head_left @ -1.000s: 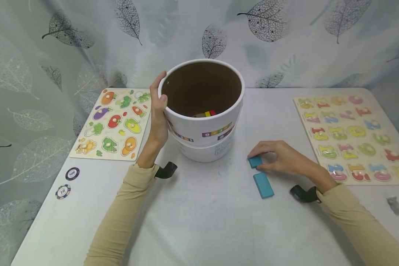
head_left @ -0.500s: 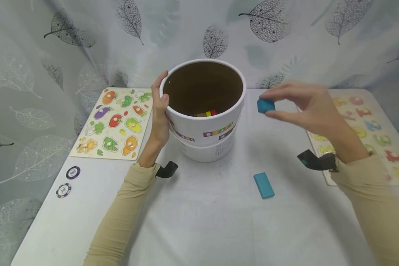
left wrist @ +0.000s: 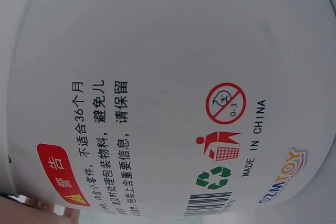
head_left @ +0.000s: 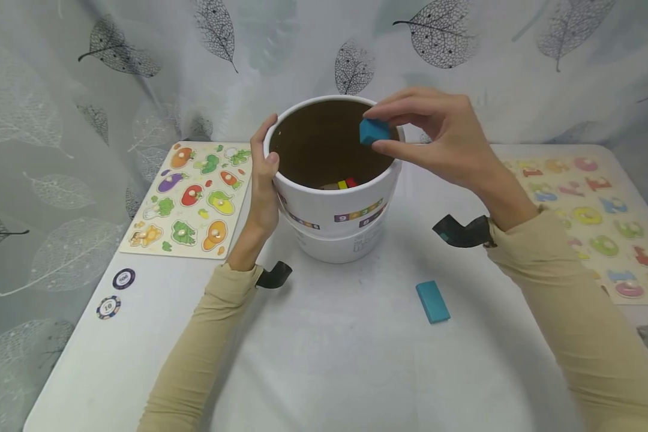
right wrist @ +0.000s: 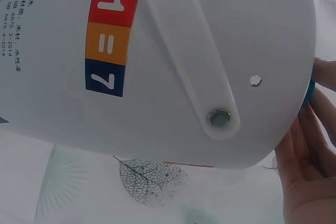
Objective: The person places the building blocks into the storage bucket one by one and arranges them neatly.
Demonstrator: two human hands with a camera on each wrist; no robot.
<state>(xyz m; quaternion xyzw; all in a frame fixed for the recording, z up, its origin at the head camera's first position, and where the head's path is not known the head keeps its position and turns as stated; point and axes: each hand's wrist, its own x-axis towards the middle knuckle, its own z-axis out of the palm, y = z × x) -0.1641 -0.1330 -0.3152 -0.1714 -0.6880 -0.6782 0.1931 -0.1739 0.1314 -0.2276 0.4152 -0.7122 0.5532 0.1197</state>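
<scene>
A white bucket (head_left: 313, 207) stands on the table, its wall printed with coloured number squares. My left hand (head_left: 263, 186) grips its left rim, thumb at the edge and fingers along the outside. Between thumb and fingers, my right hand (head_left: 443, 135) pinches a small blue block (head_left: 374, 132) over the right side of the bucket's opening. In the right wrist view, the bucket's wall hides most of that block. A yellow block (head_left: 342, 185) and a red block (head_left: 351, 182) show low inside the bucket. Another blue block (head_left: 433, 302) lies flat on the table to the bucket's right.
A vegetable puzzle board (head_left: 191, 201) lies at the left, with two poker chips, one dark (head_left: 123, 278) and one striped (head_left: 108, 307), in front. A number puzzle board (head_left: 605, 231) lies at the right, partly behind the right forearm. A leaf-patterned curtain (head_left: 302, 54) hangs behind.
My right hand has lifted the small blue block off the table and carried it up and left to over the bucket. My left hand keeps its grip on the rim.
</scene>
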